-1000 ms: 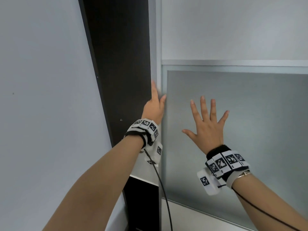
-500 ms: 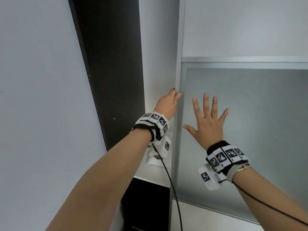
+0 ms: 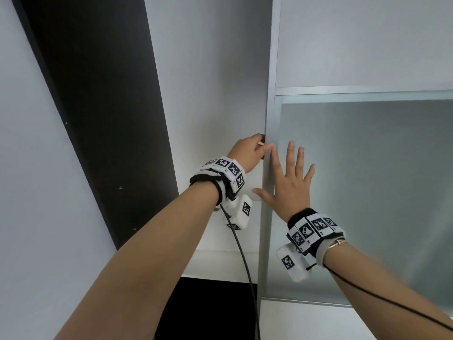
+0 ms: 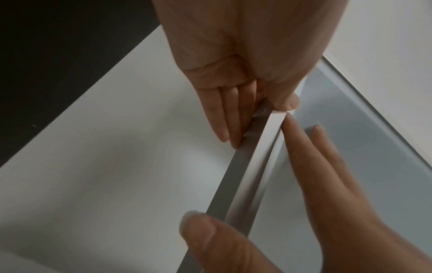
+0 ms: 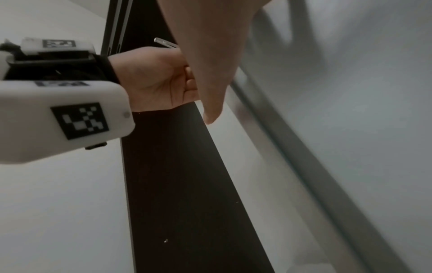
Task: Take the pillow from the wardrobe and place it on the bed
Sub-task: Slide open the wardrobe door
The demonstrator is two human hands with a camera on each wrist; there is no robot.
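The wardrobe (image 3: 367, 192) is seen with a frosted grey sliding door in a silver frame, slid partly aside. A white inside wall is shown.

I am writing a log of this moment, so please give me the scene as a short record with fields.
stage: sliding wardrobe door partly open, pillow not in view
left hand: fingers behind the door's metal edge, thumb on its front
right hand: flat on the frosted panel, fingers spread
opening: white inner wall, dark side panel
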